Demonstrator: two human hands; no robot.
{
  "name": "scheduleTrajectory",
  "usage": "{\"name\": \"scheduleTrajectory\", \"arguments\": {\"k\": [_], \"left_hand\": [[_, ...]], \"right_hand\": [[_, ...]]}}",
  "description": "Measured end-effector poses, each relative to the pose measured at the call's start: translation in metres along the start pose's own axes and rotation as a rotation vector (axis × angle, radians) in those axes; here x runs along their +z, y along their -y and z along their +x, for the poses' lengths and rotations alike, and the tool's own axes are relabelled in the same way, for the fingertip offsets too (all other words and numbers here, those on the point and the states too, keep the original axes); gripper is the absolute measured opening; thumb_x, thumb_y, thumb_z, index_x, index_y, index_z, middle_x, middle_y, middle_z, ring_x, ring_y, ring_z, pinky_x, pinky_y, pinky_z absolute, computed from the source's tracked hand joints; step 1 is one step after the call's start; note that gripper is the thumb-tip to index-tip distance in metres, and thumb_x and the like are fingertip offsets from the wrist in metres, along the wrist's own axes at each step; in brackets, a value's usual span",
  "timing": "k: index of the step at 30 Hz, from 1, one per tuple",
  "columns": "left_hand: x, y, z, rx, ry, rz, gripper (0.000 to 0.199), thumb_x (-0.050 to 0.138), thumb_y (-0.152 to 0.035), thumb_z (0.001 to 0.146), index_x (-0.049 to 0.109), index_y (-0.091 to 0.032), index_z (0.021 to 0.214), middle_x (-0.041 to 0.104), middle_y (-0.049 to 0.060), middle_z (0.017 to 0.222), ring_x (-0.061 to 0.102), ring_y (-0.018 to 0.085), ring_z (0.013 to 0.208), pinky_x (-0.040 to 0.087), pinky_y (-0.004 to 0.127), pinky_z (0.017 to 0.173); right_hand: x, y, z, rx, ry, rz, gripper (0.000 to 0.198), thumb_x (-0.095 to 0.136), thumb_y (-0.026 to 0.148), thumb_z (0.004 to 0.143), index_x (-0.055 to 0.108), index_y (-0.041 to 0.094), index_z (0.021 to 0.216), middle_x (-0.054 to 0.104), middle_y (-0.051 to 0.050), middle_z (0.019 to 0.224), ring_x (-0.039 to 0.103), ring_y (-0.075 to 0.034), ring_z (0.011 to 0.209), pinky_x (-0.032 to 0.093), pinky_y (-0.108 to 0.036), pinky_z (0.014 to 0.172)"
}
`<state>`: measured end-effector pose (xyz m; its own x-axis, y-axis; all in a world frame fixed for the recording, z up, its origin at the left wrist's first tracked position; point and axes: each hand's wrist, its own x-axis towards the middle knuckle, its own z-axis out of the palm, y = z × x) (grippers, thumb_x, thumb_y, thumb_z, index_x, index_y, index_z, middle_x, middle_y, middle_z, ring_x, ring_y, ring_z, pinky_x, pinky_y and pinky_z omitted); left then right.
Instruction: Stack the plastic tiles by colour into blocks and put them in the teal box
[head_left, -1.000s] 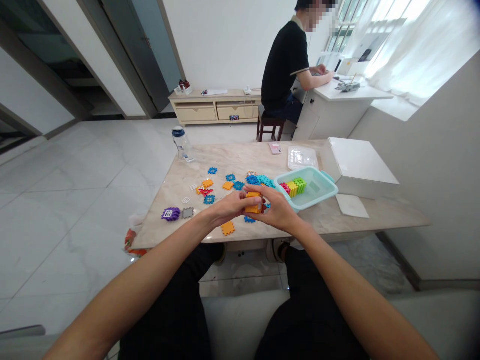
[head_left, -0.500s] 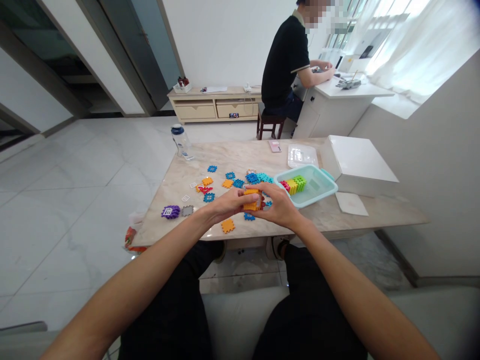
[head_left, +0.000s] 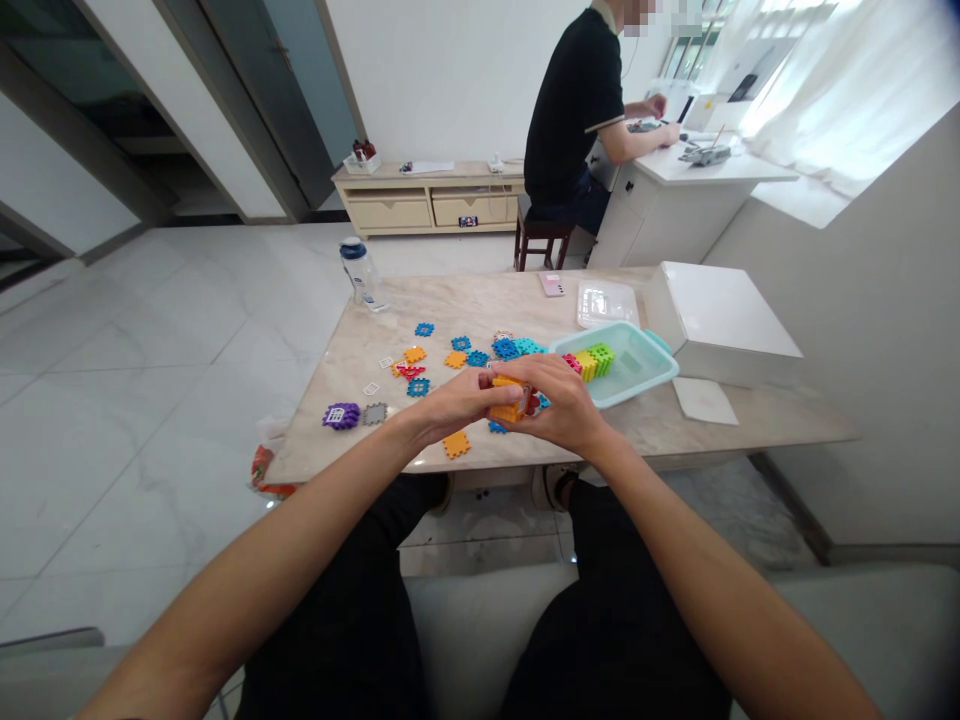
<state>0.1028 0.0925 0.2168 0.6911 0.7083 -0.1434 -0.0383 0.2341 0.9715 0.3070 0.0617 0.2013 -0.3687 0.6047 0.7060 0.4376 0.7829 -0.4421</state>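
Note:
Both hands hold a stack of orange notched building tiles [head_left: 507, 398] above the near side of the marble table. My left hand [head_left: 459, 400] grips its left side, thumb along the near face. From the right, my right hand [head_left: 561, 405] has its fingers curled round the stack. Part of a dark red piece shows by the right fingers. Around the hands lie blue tiles [head_left: 418, 387], a loose orange tile [head_left: 456, 444], a red piece [head_left: 410, 372], a purple stack [head_left: 342, 416] and a grey tile [head_left: 375, 413].
A pale green tray [head_left: 637, 385] holds pink, yellow and green tile stacks. Behind it are a clear plastic container [head_left: 606, 303], a phone [head_left: 552, 285] and a white box [head_left: 724, 315]. A water bottle [head_left: 361, 275] stands at the far left corner. A person [head_left: 574, 110] sits at another desk.
The orange stack has tilted slightly between my hands, and my right fingers have shifted over it. My view has moved a little. The other person has raised one hand from the desk.

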Motion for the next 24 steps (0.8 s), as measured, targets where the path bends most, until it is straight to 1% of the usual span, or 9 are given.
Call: {"name": "scheduleTrajectory", "arguments": {"k": [3, 7, 9, 11, 13, 16, 18, 20, 24], "left_hand": [[0.004, -0.005, -0.001, 0.033, 0.027, -0.018, 0.050, 0.095, -0.054, 0.078, 0.082, -0.015, 0.106, 0.079, 0.010, 0.106, 0.074, 0.022, 0.098, 0.054, 0.033, 0.090], [0.004, -0.006, -0.002, 0.033, 0.051, 0.016, 0.049, 0.094, -0.055, 0.079, 0.082, -0.016, 0.108, 0.080, 0.012, 0.109, 0.075, 0.027, 0.103, 0.057, 0.035, 0.088], [0.000, -0.006, -0.002, 0.038, 0.050, 0.035, 0.051, 0.092, -0.056, 0.080, 0.082, -0.016, 0.110, 0.081, 0.012, 0.110, 0.075, 0.026, 0.103, 0.058, 0.035, 0.087], [-0.002, -0.006, -0.003, 0.056, 0.033, 0.050, 0.051, 0.091, -0.055, 0.081, 0.082, -0.017, 0.114, 0.081, 0.012, 0.114, 0.075, 0.026, 0.104, 0.058, 0.035, 0.089], [-0.001, -0.007, -0.002, 0.087, -0.036, 0.084, 0.050, 0.092, -0.051, 0.082, 0.082, -0.018, 0.118, 0.081, 0.012, 0.118, 0.075, 0.026, 0.108, 0.057, 0.035, 0.094], [0.007, -0.007, 0.001, 0.144, -0.221, 0.155, 0.045, 0.093, -0.043, 0.080, 0.082, -0.017, 0.116, 0.082, 0.012, 0.118, 0.076, 0.026, 0.108, 0.058, 0.036, 0.096], [0.014, -0.004, 0.004, 0.188, -0.300, 0.187, 0.042, 0.093, -0.041, 0.079, 0.082, -0.016, 0.111, 0.083, 0.012, 0.112, 0.077, 0.026, 0.103, 0.059, 0.035, 0.092], [0.020, 0.000, 0.007, 0.236, -0.336, 0.224, 0.038, 0.092, -0.040, 0.079, 0.081, -0.015, 0.105, 0.082, 0.010, 0.105, 0.076, 0.024, 0.096, 0.059, 0.032, 0.085], [0.020, 0.008, 0.009, 0.313, -0.419, 0.343, 0.031, 0.087, -0.042, 0.083, 0.077, -0.014, 0.092, 0.078, 0.005, 0.089, 0.071, 0.019, 0.080, 0.054, 0.027, 0.071]], "right_hand": [[-0.002, 0.001, 0.001, -0.011, -0.031, -0.027, 0.045, 0.084, 0.034, 0.092, 0.073, 0.031, 0.136, 0.082, -0.006, 0.127, 0.077, -0.029, 0.116, 0.057, -0.045, 0.102], [-0.003, 0.001, 0.001, -0.039, -0.056, -0.042, 0.046, 0.083, 0.035, 0.093, 0.073, 0.030, 0.137, 0.082, -0.007, 0.125, 0.077, -0.029, 0.114, 0.057, -0.044, 0.100], [-0.003, -0.001, 0.000, -0.029, -0.054, -0.051, 0.045, 0.083, 0.036, 0.093, 0.073, 0.030, 0.137, 0.082, -0.007, 0.124, 0.077, -0.029, 0.113, 0.057, -0.044, 0.100], [-0.003, -0.004, -0.001, 0.006, -0.048, -0.073, 0.045, 0.083, 0.039, 0.093, 0.073, 0.029, 0.136, 0.082, -0.008, 0.123, 0.076, -0.030, 0.112, 0.057, -0.045, 0.099], [-0.003, -0.007, -0.002, 0.060, -0.047, -0.125, 0.044, 0.083, 0.041, 0.094, 0.074, 0.027, 0.135, 0.081, -0.010, 0.120, 0.075, -0.031, 0.110, 0.057, -0.045, 0.097], [-0.002, -0.011, -0.003, 0.110, -0.045, -0.233, 0.042, 0.081, 0.043, 0.096, 0.074, 0.022, 0.132, 0.080, -0.012, 0.116, 0.074, -0.032, 0.107, 0.057, -0.045, 0.093], [0.000, -0.012, -0.002, 0.115, -0.040, -0.294, 0.039, 0.078, 0.042, 0.098, 0.074, 0.020, 0.130, 0.080, -0.014, 0.114, 0.073, -0.032, 0.106, 0.056, -0.045, 0.092], [0.003, -0.011, -0.001, 0.116, -0.039, -0.339, 0.037, 0.076, 0.042, 0.100, 0.073, 0.019, 0.129, 0.079, -0.015, 0.114, 0.072, -0.032, 0.106, 0.055, -0.045, 0.092], [0.012, -0.008, 0.000, 0.119, -0.029, -0.379, 0.038, 0.072, 0.042, 0.103, 0.071, 0.019, 0.133, 0.079, -0.016, 0.119, 0.070, -0.034, 0.112, 0.053, -0.046, 0.094]]}}
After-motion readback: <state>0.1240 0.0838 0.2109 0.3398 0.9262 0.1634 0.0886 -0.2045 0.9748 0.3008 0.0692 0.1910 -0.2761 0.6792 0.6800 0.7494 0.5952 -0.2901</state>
